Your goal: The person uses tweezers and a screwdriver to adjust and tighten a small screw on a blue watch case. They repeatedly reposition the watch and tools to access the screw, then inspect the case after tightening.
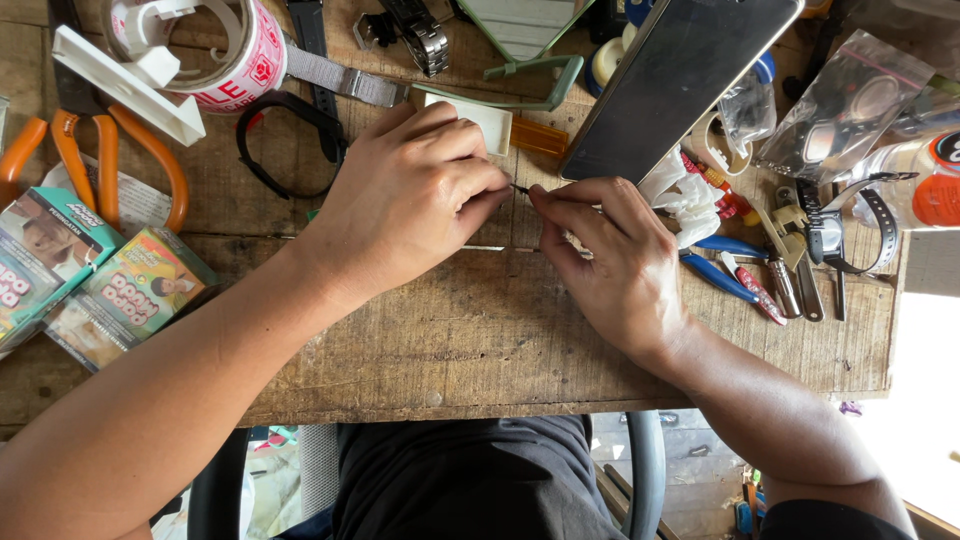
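Both hands are pinching: left hand [405, 205] hides something small, right hand [610, 260] clamps a thin pin [520, 188]; one slip, it's lost among the worktop [480, 330] clutter.

Packaging-wise, at the left edge of the frame I've got two small cardboard boxes [85, 280], teal and green with cartoon-style pictures, lying at angles side by side. Upper left there's a roll of white tape [240, 60] with red print. Top middle-right, a dark phone screen [680, 80], switched off, sits tilted. Upper right holds clear zip bags [850, 105] with watch parts inside, and an orange-labelled container [930, 180] at the right edge.
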